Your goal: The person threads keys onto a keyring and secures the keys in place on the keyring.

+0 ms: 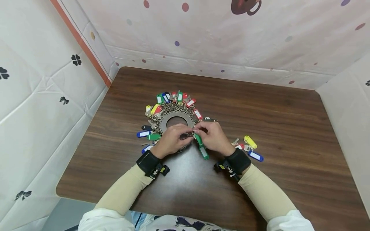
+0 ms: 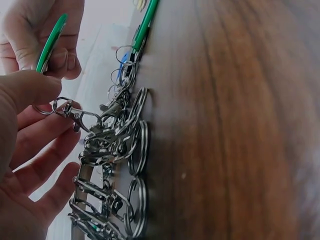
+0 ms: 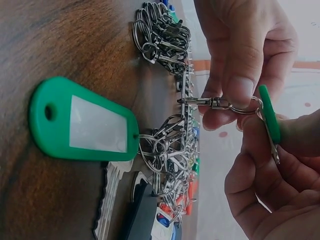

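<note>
On the table lies a flat metal ring [image 1: 177, 114] hung with many swivel clasps, split rings, keys and coloured key tags. My left hand [image 1: 172, 138] works at the ring's near right side, pinching a split ring [image 3: 245, 111] on a swivel clasp [image 3: 205, 101] between thumb and finger. Close beside it, my right hand [image 1: 214, 138] pinches a green key tag [image 3: 270, 115] with a key [image 3: 275, 152] against it. The tag's edge touches the split ring; whether it is threaded on, I cannot tell. Another green tag [image 1: 204, 153] lies below the hands.
Loose key tags lie right of my right wrist: a yellow tag [image 1: 250, 141], a blue tag [image 1: 255, 156] and a red tag [image 1: 240, 146], with keys. Empty split rings [image 2: 137, 205] hang from clasps along the ring's near side. Patterned cloth walls [image 1: 173, 32] border the table.
</note>
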